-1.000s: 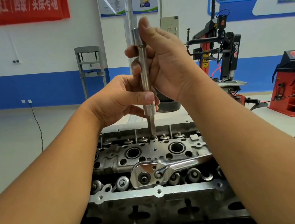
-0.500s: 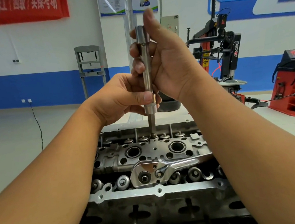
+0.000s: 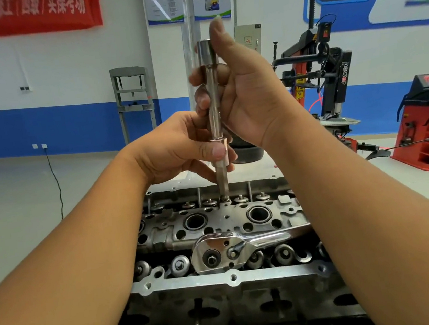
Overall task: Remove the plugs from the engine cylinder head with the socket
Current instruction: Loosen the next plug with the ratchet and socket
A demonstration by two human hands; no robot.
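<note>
Here, both hands grip the upright socket (image 3: 215, 124), right hand (image 3: 237, 90) fingers curled high, left hand (image 3: 179, 147) pinching low, directly above the far-row plug (image 3: 224, 198).

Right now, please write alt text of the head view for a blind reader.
Both hands hold an upright socket extension on a cylinder head: the right hand grips high, the left hand pinches low. A ratchet lies on the head.

We count two hands, left (image 3: 177, 146) and right (image 3: 240, 90), one socket extension (image 3: 214, 109), one cylinder head (image 3: 225, 241), one ratchet wrench (image 3: 234, 249), two open round bores (image 3: 195, 222) and two wall posters (image 3: 163, 2).
</note>
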